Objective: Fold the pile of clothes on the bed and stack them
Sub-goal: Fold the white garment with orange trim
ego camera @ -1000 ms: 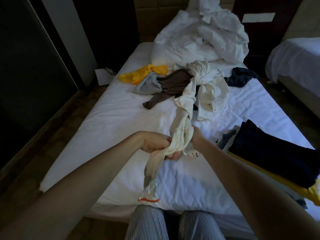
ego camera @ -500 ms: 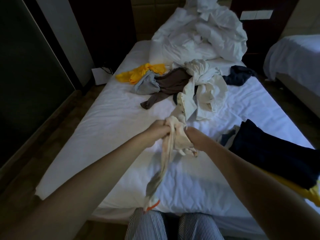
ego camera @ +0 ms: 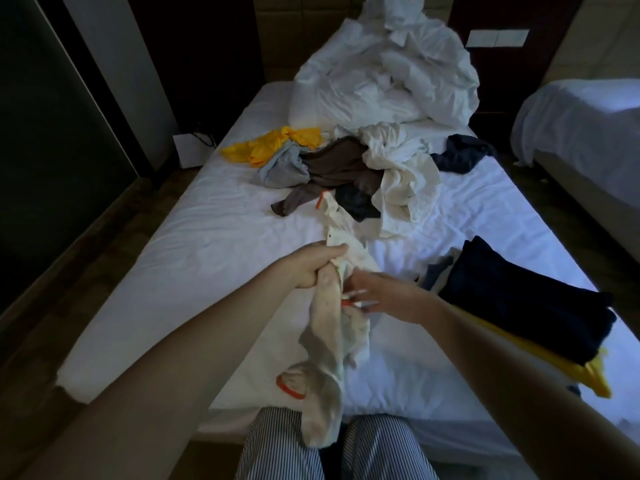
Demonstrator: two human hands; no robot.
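From the head view, the left hand point(ego camera: 311, 268) is gripping a cream garment with orange trim point(ego camera: 325, 327), which is trailing from the unfolded pile point(ego camera: 346, 171) down over the near edge of the bed point(ego camera: 207, 254), in front of striped trousers point(ego camera: 277, 445). The right hand point(ego camera: 388, 296) is reaching in with fingers point(ego camera: 360, 301) stretched out, tips at the cloth. The folded stack point(ego camera: 519, 299), navy over yellow, is lying on the bed's right side. A crumpled white duvet point(ego camera: 381, 71) is heaped at the head.
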